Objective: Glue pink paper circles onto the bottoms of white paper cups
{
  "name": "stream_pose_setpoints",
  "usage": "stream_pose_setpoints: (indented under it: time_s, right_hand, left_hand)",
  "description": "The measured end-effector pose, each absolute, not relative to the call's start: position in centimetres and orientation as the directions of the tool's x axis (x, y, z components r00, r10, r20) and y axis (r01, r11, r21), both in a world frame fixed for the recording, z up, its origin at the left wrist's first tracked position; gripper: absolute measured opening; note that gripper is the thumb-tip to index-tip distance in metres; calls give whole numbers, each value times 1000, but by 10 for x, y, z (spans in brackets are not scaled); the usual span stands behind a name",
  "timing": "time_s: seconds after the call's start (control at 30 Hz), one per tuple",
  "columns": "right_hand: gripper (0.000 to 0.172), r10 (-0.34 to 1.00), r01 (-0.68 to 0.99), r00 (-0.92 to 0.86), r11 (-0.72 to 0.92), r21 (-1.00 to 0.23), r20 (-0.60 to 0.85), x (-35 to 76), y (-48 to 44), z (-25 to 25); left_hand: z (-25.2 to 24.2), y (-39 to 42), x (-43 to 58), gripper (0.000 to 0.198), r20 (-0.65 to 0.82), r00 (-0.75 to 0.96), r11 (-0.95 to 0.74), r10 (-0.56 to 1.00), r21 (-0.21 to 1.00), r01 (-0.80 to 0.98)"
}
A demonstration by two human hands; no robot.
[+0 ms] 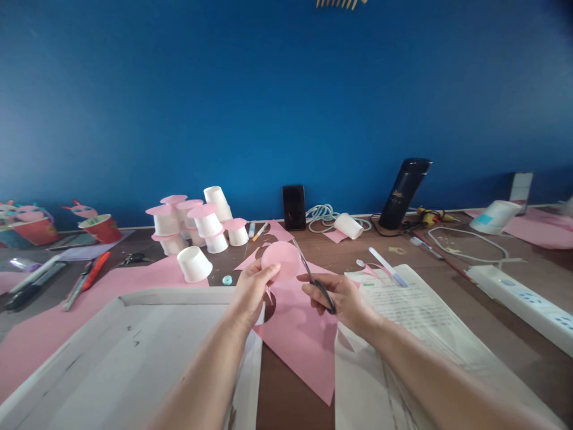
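Note:
My left hand [258, 280] pinches a round pink paper disc [282, 255] by its lower left edge, thumb on top. In my right hand [336, 297] is a pair of scissors [313, 278], fingers through the dark handles. The blades point up and away along the disc's right edge; whether they touch the paper I cannot tell. Below both hands lies a large sheet of pink paper [304, 352] with a curved cut-out on its left side. Pink scraps [280, 232] lie behind the disc.
White paper cups [194, 264], several topped with pink discs, stand at the back left. A phone [293, 207] and a black flask [403, 194] lean by the blue wall. A shallow white tray [179, 295] lies left, printed sheets [403, 316] and a power strip [523, 304] right.

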State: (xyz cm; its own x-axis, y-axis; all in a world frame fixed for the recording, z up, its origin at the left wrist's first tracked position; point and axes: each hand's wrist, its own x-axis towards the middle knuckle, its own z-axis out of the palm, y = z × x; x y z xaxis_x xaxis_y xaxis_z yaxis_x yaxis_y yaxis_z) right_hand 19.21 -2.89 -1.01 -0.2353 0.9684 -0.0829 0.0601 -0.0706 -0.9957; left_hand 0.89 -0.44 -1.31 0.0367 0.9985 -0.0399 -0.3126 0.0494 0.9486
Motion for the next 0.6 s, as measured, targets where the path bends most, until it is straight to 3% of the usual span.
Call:
stream_pose_setpoints:
  time_s: [0.6]
  right_hand:
    - [47,973,113,-225,-34,-993,-59,193,-29,-10]
  left_hand:
    - [-17,-4,8,23,4,35,6,999,959,-284]
